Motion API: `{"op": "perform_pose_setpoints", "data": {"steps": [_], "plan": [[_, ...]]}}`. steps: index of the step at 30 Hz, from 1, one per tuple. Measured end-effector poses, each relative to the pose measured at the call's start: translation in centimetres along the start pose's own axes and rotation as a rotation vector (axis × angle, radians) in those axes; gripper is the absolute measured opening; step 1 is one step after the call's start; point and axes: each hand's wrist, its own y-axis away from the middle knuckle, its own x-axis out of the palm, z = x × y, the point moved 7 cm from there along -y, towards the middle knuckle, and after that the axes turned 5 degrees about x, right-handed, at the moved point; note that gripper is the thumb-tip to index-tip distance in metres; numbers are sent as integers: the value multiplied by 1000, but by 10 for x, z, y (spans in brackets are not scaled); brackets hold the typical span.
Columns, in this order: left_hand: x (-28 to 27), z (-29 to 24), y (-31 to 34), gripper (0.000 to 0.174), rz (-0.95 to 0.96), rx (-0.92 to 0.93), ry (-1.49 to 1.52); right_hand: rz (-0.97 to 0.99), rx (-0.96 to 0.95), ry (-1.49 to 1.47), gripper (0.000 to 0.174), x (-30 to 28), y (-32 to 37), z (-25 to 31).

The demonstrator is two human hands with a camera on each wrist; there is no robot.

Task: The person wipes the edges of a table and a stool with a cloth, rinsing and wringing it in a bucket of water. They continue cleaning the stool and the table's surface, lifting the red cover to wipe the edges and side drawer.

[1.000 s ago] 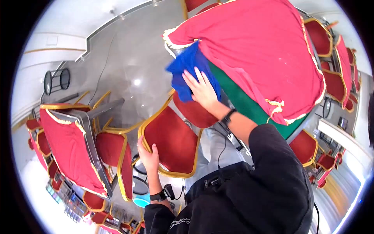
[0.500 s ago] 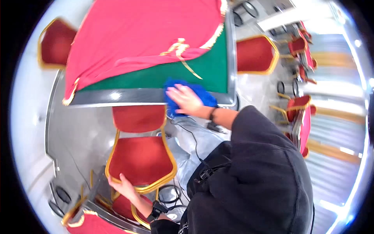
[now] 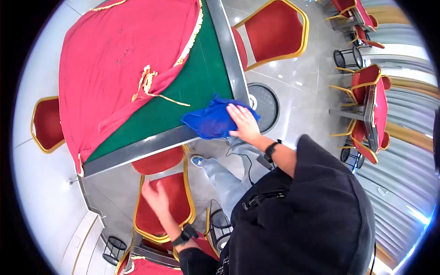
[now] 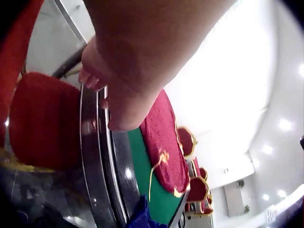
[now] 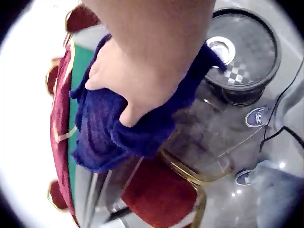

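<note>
A blue cloth [image 3: 208, 120] lies draped over the near corner of a green-topped table [image 3: 201, 87] with a dark padded rim [image 3: 142, 149]. My right hand [image 3: 244, 123] rests on the cloth with fingers extended, pressing it at the corner. In the right wrist view the cloth [image 5: 104, 128] spreads out beneath the hand and hangs over the rim. My left hand [image 3: 156, 198] is held over the back of a red chair [image 3: 160, 215] with gold trim, its fingers spread and holding nothing. A red cover [image 3: 114, 68] with gold fringe lies folded back across much of the green top.
A round black side stand [image 3: 271, 110] is just beyond the table corner. Another red chair [image 3: 277, 34] stands at the table's far side. A cable [image 3: 250, 172] hangs by my legs. More chairs and covered tables [image 3: 378, 112] line the right.
The view has swung round to the right. My right hand has slid the blue cloth along the rim to the corner. My left hand has come off the chair's frame.
</note>
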Motion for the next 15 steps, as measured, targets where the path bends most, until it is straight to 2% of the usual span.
{"op": "perform_pose_setpoints", "data": {"steps": [3,5,6,7,8,9,12,13,14,15], "plan": [[64,-93,-74,66,14,143,0,-80,145,-119,111,-3,-5,-34],[79,-160,-116,72,-17,239,-32,-282,314,-171,110,-7,-28,-53],[91,-175,-132,71,-2,300,-86,-411,408,-233,109,-7,-39,-64],[101,-180,-140,71,63,276,-114,-276,696,-400,104,-16,-54,-69],[110,-183,-148,70,124,254,-140,-307,698,-299,101,-12,-71,-76],[105,-190,-153,57,9,279,-220,-294,696,-314,100,-8,-91,-89],[98,-156,-180,42,96,79,-33,-313,708,-311,96,-28,-177,-111],[87,-154,-191,33,38,69,-14,-332,712,-315,93,-41,-212,-117],[83,-142,-203,34,-21,133,47,-287,739,-356,90,-59,-247,-121],[73,-140,-219,38,-76,209,-57,-275,763,-331,88,-68,-284,-129]]}}
